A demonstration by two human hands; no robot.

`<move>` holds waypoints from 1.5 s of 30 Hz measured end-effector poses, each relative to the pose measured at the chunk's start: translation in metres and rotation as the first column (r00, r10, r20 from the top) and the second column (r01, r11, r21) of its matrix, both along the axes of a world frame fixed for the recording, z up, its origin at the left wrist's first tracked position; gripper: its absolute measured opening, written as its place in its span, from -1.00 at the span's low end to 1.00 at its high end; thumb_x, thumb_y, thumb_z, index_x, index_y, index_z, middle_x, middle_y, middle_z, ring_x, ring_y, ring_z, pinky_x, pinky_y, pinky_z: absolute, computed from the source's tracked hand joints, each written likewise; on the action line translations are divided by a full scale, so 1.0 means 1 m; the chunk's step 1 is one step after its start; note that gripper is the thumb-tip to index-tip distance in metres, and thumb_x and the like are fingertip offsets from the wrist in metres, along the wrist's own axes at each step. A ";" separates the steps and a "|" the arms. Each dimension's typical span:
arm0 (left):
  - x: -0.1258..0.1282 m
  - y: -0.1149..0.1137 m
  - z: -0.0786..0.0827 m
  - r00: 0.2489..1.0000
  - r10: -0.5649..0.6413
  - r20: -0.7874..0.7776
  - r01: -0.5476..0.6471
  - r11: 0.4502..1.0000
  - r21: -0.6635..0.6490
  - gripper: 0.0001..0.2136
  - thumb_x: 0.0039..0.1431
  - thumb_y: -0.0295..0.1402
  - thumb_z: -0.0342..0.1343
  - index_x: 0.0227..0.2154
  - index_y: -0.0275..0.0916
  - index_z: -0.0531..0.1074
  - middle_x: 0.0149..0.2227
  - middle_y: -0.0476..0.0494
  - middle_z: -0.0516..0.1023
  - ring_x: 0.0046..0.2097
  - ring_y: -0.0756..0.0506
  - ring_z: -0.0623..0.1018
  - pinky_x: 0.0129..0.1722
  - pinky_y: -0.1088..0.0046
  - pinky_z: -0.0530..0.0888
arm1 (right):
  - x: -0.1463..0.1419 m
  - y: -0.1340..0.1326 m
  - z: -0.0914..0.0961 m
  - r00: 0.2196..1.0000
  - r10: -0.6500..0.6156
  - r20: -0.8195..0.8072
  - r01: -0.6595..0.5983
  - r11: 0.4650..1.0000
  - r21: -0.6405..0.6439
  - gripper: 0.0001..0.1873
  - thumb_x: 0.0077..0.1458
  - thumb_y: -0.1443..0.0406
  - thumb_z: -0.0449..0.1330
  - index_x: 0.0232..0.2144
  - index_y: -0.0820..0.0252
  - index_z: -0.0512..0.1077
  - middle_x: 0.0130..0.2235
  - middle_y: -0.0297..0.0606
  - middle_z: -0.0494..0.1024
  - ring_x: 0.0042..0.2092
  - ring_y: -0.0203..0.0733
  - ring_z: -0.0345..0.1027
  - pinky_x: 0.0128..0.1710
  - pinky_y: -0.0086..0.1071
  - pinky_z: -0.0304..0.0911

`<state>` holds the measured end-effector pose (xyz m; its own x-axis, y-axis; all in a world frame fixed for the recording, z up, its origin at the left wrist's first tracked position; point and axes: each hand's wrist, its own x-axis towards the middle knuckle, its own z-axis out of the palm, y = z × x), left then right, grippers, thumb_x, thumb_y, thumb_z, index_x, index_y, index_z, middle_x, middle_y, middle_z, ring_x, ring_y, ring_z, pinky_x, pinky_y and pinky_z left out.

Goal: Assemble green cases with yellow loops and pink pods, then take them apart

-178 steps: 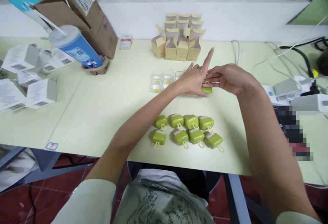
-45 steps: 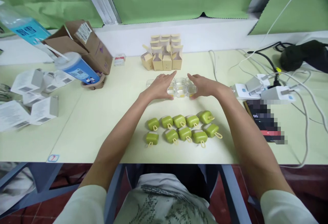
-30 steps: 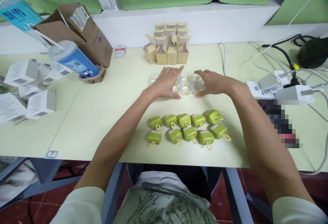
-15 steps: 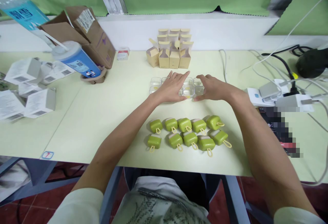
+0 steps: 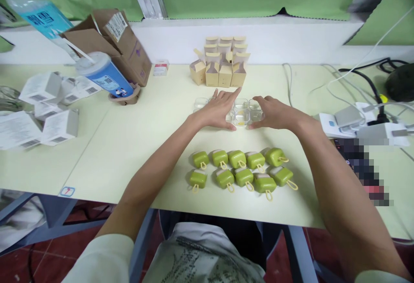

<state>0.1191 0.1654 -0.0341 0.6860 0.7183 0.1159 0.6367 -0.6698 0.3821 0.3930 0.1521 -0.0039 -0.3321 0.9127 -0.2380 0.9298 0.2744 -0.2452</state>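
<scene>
Two rows of small clear plastic containers stand together on the table, some with a yellowish spot inside. Over their left part lies my left hand, fingers spread, hiding several of them. My right hand is at the right end of the rows, thumb and fingers apart along the end containers; firm contact is hard to make out. Nearer to me lie two rows of green rounded cases with pale tops and yellow loops.
Open cream cardboard boxes stand behind my hands against the wall. To the left are white boxes, a blue-labelled cup and a brown carton. Power strips with cables lie right, beside a pixelated dark object.
The whole view has shifted slightly, so everything sits a little further right. My hands keep nearly the same pose around the clear containers.
</scene>
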 end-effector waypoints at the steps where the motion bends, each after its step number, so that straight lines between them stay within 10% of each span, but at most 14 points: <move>1: -0.004 0.001 0.002 1.000 0.006 -0.002 -0.006 1.000 0.000 0.38 -0.02 -0.04 0.59 0.69 -0.24 -0.18 0.50 -0.52 0.39 0.51 -0.61 0.34 0.62 -0.34 0.08 | 0.001 0.001 -0.001 1.000 0.003 -0.005 -0.003 1.000 0.003 0.22 0.01 -0.25 0.56 0.54 -0.01 0.24 0.27 0.12 0.52 0.26 0.52 0.51 0.17 0.25 0.55; 11: -0.014 0.007 0.002 0.995 0.032 0.096 -0.024 0.996 -0.080 0.35 -0.04 -0.07 0.60 0.70 -0.12 -0.13 0.44 -0.43 0.49 0.46 -0.55 0.42 0.48 -0.14 0.38 | 0.001 -0.001 0.000 0.999 -0.004 -0.040 0.004 1.000 -0.012 0.21 0.00 -0.25 0.56 0.55 -0.08 0.24 0.29 0.09 0.52 0.22 0.48 0.54 0.15 0.23 0.55; 18: -0.055 0.012 0.032 0.997 0.044 -0.067 -0.055 0.984 -0.170 0.60 -0.32 0.17 0.66 0.70 -0.17 -0.19 0.65 -0.54 0.14 0.64 -0.71 0.07 0.60 -0.24 0.13 | 0.010 -0.001 0.011 0.999 -0.015 -0.048 0.010 0.995 -0.094 0.67 -0.10 -0.20 0.59 0.72 0.04 -0.32 0.36 0.17 0.52 0.26 0.48 0.55 0.18 0.15 0.54; 30: -0.087 0.015 0.042 0.971 0.076 -0.225 -0.138 0.952 -0.272 0.48 -0.16 -0.03 0.56 0.71 -0.16 -0.27 0.72 -0.49 -0.08 0.67 -0.49 0.17 0.60 0.04 0.25 | 0.009 0.003 0.013 0.997 0.079 0.025 -0.077 0.993 -0.088 0.13 0.07 -0.06 0.47 0.54 0.22 0.24 0.07 0.05 0.66 0.14 0.32 0.55 0.03 -0.03 0.55; 45: -0.051 -0.004 0.056 0.929 0.075 -0.363 -0.153 0.969 -0.191 -0.14 0.02 -0.03 0.47 0.35 -0.28 0.37 0.35 -0.45 0.54 0.41 -0.50 0.45 0.33 0.07 0.48 | -0.018 -0.015 0.016 0.999 -0.022 0.045 0.028 0.989 -0.148 0.45 0.13 -0.21 0.44 0.71 0.19 -0.25 0.54 0.30 0.24 0.43 0.43 0.40 0.40 0.09 0.39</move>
<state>0.0682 0.1616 0.0217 0.5663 0.7747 -0.2812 0.8229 -0.5125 0.2453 0.3750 0.1371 0.0125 -0.2960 0.8742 -0.3849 0.9466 0.2146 -0.2406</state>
